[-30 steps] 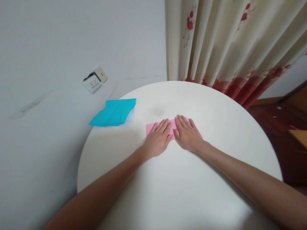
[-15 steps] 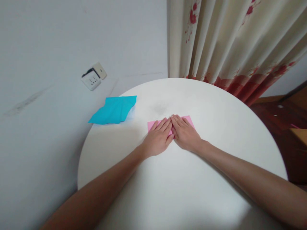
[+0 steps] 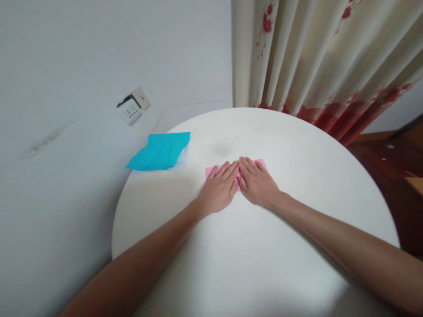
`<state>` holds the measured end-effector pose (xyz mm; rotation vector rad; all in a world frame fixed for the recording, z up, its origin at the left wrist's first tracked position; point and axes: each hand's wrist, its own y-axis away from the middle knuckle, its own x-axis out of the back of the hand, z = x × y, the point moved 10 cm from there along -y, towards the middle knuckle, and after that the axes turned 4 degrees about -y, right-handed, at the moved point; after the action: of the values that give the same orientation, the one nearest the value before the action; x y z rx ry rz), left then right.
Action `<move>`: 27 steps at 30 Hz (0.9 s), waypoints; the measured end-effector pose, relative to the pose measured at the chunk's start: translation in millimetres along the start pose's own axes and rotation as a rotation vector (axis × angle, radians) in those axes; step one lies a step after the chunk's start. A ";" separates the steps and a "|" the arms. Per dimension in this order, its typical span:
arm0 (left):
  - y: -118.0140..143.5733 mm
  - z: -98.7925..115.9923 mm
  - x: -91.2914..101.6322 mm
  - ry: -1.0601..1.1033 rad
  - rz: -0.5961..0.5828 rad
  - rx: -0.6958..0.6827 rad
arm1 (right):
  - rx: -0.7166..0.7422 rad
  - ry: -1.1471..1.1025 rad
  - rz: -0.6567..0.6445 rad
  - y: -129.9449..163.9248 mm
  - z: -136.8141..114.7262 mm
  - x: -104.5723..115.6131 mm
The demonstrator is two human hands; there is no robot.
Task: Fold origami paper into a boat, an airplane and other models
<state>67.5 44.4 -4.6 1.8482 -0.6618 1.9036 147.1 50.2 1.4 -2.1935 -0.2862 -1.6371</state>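
A pink sheet of paper lies on the round white table, mostly covered by my hands. My left hand rests flat on its left part, fingers stretched out. On the right part my right hand also lies flat with its fingers extended. The fingertips of both hands meet near the sheet's middle. Only the paper's upper corners and a strip between the hands show.
A creased blue sheet lies at the table's left edge, partly overhanging it. A wall socket sits on the wall at the left. Behind the table hangs a cream and red curtain.
The view has shifted slightly, so everything appears a little farther right. Both hands stay flat on the pink paper, with hardly any movement over it.
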 end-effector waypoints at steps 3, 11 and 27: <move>-0.2 -4.6 -0.5 -0.013 -0.005 0.033 | 0.000 0.011 -0.005 0.6 0.4 -0.5; 1.9 -12.9 0.8 -0.032 0.005 0.091 | -0.051 0.045 -0.006 3.5 6.1 3.3; -1.3 8.6 1.2 0.051 0.018 -0.032 | -0.127 0.047 0.013 8.6 7.7 3.2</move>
<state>75.1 40.4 -3.3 1.7741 -0.6911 1.9330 158.1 45.5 1.0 -2.2396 -0.1588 -1.7410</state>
